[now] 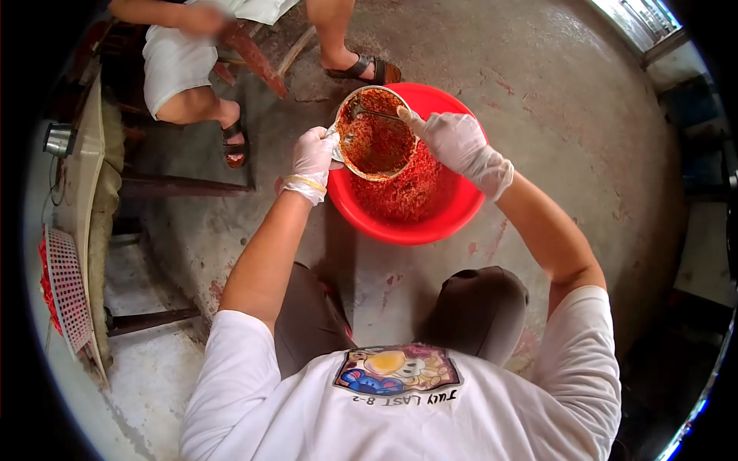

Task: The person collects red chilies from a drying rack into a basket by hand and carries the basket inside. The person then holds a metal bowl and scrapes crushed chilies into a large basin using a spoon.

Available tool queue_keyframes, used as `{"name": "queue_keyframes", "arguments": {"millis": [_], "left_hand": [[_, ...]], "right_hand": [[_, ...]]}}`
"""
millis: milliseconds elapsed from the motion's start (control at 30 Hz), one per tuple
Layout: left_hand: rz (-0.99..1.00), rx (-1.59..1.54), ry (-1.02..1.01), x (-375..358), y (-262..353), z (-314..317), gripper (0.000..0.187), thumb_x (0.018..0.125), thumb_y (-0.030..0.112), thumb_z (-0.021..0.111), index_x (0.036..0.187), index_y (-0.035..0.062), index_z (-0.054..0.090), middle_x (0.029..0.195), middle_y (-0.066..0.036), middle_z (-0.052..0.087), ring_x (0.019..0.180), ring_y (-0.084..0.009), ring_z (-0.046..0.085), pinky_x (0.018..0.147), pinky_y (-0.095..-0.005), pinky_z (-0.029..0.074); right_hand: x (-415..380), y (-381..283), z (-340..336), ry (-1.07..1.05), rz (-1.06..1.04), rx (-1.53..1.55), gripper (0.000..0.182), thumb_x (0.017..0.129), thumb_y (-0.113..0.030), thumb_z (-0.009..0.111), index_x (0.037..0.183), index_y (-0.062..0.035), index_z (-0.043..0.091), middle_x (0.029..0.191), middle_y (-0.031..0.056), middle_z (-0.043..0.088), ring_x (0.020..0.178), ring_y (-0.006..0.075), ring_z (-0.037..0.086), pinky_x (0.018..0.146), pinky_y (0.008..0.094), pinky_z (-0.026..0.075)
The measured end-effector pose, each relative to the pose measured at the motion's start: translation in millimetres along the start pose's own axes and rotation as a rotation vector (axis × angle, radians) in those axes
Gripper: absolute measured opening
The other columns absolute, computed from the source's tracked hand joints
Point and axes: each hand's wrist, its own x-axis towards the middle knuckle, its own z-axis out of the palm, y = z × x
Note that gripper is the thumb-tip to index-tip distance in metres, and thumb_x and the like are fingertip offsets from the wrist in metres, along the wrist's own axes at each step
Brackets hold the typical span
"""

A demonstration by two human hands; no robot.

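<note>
My left hand [310, 163], in a clear glove with a yellow band at the wrist, is closed on the left side of a metal pot [340, 129]. The pot is tilted so that I look into it; reddish chopped chili paste [378, 146] coats its inside. In my gloved right hand [461, 146] is the handle of a metal spoon [377, 115], whose bowl end lies inside the pot. Below both hands, a red plastic basin [400, 232] on the floor holds chopped red chili [407, 196]. Part of the basin is hidden behind the pot.
Another person in white shorts [178, 65] and dark sandals [363, 69] sits just beyond the basin, near wooden stool legs [257, 61]. On the left stand a table [91, 146] and a perforated basket [68, 280] with red things. My knees [484, 303] flank the near side.
</note>
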Motion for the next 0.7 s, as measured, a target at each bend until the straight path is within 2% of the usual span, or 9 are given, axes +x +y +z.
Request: {"name": "queue_keyframes", "arguments": {"millis": [33, 133, 167, 267, 367, 467, 533, 600, 700], "left_hand": [[0.007, 0.011, -0.003, 2.0, -4.1, -1.0, 0.009, 0.087, 0.007, 0.058, 0.080, 0.0012, 0.060, 0.077, -0.003, 0.063, 0.064, -0.0107, 0.060, 0.054, -0.0282, 0.053], [-0.087, 0.003, -0.009, -6.3, 9.2, -2.0, 0.008, 0.085, 0.005, 0.059, 0.081, -0.0010, 0.062, 0.076, -0.002, 0.062, 0.062, -0.0096, 0.056, 0.056, -0.0283, 0.049], [-0.054, 0.001, 0.008, -4.4, 6.0, -1.8, 0.008, 0.085, 0.005, 0.059, 0.080, -0.0015, 0.062, 0.076, -0.002, 0.062, 0.062, -0.0093, 0.055, 0.057, -0.0285, 0.048], [0.029, -0.024, 0.037, 6.1, -8.0, -0.6, 0.009, 0.085, 0.004, 0.060, 0.080, -0.0027, 0.062, 0.075, -0.002, 0.062, 0.063, -0.0089, 0.054, 0.058, -0.0288, 0.047], [0.058, -0.036, 0.028, 11.8, -16.9, 5.7, 0.010, 0.086, 0.004, 0.059, 0.079, -0.0023, 0.061, 0.075, -0.003, 0.063, 0.064, -0.0093, 0.057, 0.057, -0.0287, 0.050], [-0.029, -0.055, 0.014, 8.9, -15.2, 13.5, 0.013, 0.088, 0.005, 0.058, 0.077, -0.0007, 0.061, 0.075, -0.004, 0.063, 0.064, -0.0109, 0.060, 0.057, -0.0294, 0.055], [-0.014, -0.066, -0.004, 8.0, -15.3, 17.1, 0.014, 0.089, 0.006, 0.058, 0.077, -0.0002, 0.061, 0.075, -0.004, 0.063, 0.064, -0.0120, 0.062, 0.057, -0.0305, 0.057], [-0.019, -0.069, -0.038, 10.6, -17.1, 16.4, 0.012, 0.091, 0.008, 0.056, 0.081, 0.0007, 0.060, 0.079, -0.005, 0.064, 0.068, -0.0135, 0.063, 0.060, -0.0321, 0.059], [-0.052, -0.081, -0.092, 16.3, -19.4, 12.5, 0.009, 0.094, 0.009, 0.053, 0.093, 0.0019, 0.058, 0.089, -0.007, 0.065, 0.077, -0.0160, 0.065, 0.066, -0.0355, 0.060]], "right_hand": [[2.9, 8.7, 13.2, 0.123, -0.050, -0.008, 0.061, 0.084, -0.011, 0.053, 0.142, -0.0213, 0.038, 0.069, 0.0083, 0.060, 0.061, 0.0270, 0.062, 0.050, 0.0413, 0.049], [-4.1, 30.0, 30.6, 0.030, 0.082, 0.063, 0.062, 0.085, -0.011, 0.052, 0.143, -0.0243, 0.035, 0.071, 0.0088, 0.060, 0.064, 0.0276, 0.063, 0.050, 0.0415, 0.050], [-15.6, 30.9, 30.9, -0.023, 0.147, 0.108, 0.056, 0.087, -0.011, 0.052, 0.140, -0.0250, 0.041, 0.080, 0.0098, 0.065, 0.071, 0.0304, 0.066, 0.057, 0.0421, 0.053], [-58.6, 14.4, 67.2, 0.045, 0.250, 0.504, 0.039, 0.092, -0.016, 0.048, 0.130, -0.0195, 0.053, 0.089, 0.0141, 0.067, 0.078, 0.0344, 0.065, 0.064, 0.0432, 0.053], [-75.2, -11.1, 79.6, -0.087, 0.348, 0.826, 0.033, 0.093, -0.018, 0.051, 0.125, -0.0162, 0.058, 0.100, 0.0193, 0.065, 0.092, 0.0359, 0.064, 0.076, 0.0415, 0.053], [-72.7, -13.0, 82.8, 0.050, 0.353, 0.958, 0.032, 0.093, -0.016, 0.053, 0.124, -0.0141, 0.059, 0.103, 0.0203, 0.064, 0.097, 0.0357, 0.063, 0.080, 0.0401, 0.052], [-62.9, -5.6, 79.5, 0.173, 0.339, 0.870, 0.034, 0.092, -0.011, 0.052, 0.126, -0.0126, 0.057, 0.104, 0.0194, 0.065, 0.095, 0.0356, 0.063, 0.079, 0.0387, 0.053], [-50.7, 0.6, 74.5, 0.148, 0.380, 0.832, 0.036, 0.091, -0.008, 0.052, 0.126, -0.0079, 0.056, 0.103, 0.0198, 0.065, 0.095, 0.0352, 0.063, 0.080, 0.0375, 0.053], [-28.0, 6.2, 103.5, 0.039, 0.572, 1.495, 0.035, 0.098, -0.014, 0.044, 0.132, -0.0139, 0.052, 0.082, 0.0086, 0.063, 0.065, 0.0161, 0.059, 0.059, 0.0269, 0.049]]}}
